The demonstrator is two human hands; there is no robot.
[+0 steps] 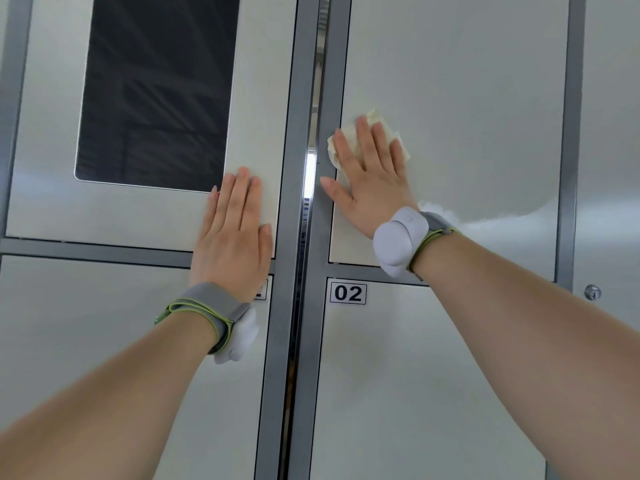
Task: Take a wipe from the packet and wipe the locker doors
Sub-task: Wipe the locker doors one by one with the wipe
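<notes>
head view: label (348,293) reads "02".

Locker doors in view: four, namely upper-left door (258,98), upper-right door (467,81), lower-left door (86,306) and lower-right door (433,393). Dark window (156,88): one. Number labels: two, the "02" label (348,293) and a second label (262,289) (mostly hidden behind a wrist, unreadable). Keyhole (592,292): one. Wipe (373,117): one. Hands: two, left hand (232,233) and right hand (370,181). Wristbands: two, left wristband (211,311) and right wristband (401,237).
</notes>
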